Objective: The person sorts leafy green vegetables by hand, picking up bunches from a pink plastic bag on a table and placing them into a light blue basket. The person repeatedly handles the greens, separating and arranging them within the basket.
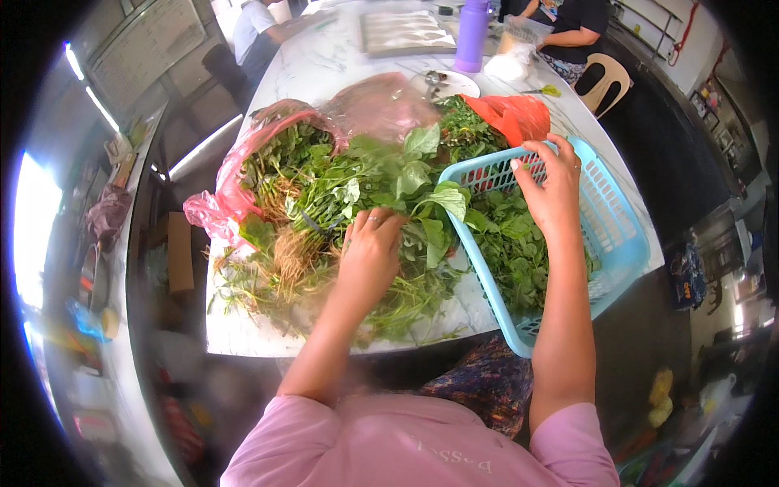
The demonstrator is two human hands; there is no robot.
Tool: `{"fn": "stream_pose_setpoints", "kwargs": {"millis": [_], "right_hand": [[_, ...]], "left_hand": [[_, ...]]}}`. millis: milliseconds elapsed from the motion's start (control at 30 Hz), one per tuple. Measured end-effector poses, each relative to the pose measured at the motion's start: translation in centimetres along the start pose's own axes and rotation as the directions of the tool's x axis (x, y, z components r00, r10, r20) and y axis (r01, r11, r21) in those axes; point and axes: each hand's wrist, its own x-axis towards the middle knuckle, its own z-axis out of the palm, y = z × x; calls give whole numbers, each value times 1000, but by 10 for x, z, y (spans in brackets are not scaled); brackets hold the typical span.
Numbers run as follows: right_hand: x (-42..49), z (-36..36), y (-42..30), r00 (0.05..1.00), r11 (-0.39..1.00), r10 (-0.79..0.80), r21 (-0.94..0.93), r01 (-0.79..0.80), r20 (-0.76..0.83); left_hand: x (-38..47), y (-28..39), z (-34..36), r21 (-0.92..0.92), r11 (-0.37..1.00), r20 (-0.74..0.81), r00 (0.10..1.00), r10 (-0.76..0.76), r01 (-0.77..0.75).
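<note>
My left hand (372, 240) has its fingers closed on a leafy green stem (420, 210) whose broad leaves reach to the basket's left rim. My right hand (551, 182) is raised over a light blue plastic basket (614, 219), fingers apart, with a tiny green bit near the thumb tip. Picked green leaves (511, 255) lie in the basket. Left of it are bunches of leafy greens with pale roots (298, 252), partly inside a pink plastic bag (228, 182). Loose stems (401, 304) are strewn along the near table edge.
On the marble-patterned table (292, 70) stand a purple bottle (472, 36), a white plate (459, 85), a red plastic bag (517, 115) with greens, a tray (408, 33) and yellow-green-handled scissors (549, 91). Two people sit at the far end. A beige chair (608, 79) is at right.
</note>
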Motion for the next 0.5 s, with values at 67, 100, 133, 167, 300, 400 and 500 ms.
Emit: {"fn": "stream_pose_setpoints", "kwargs": {"millis": [67, 100, 133, 167, 300, 400, 500], "right_hand": [[-2, 4, 4, 999, 999, -35, 1, 35, 15], [-1, 4, 5, 998, 998, -60, 2, 60, 21], [-1, 3, 3, 998, 999, -48, 13, 47, 39], [0, 2, 3, 997, 998, -55, 13, 55, 44], [1, -3, 1, 999, 999, -31, 30, 30, 42], [2, -4, -4, 999, 997, -21, 71, 17, 49], [0, -4, -4, 998, 997, -38, 73, 35, 50]], "left_hand": [[3, -9, 9, 89, 996, 32, 999, -25, 22], [5, -12, 12, 132, 991, 41, 998, -39, 33], [8, -16, 13, 142, 989, 15, 999, -48, 46], [8, -20, 10, 82, 995, 2, 998, -62, 62], [28, -12, -26, 32, 999, -118, 992, 43, -40], [35, -16, -41, 146, 989, 133, 991, -16, -4], [27, -29, -22, 345, 937, 222, 974, -35, -45]]}}
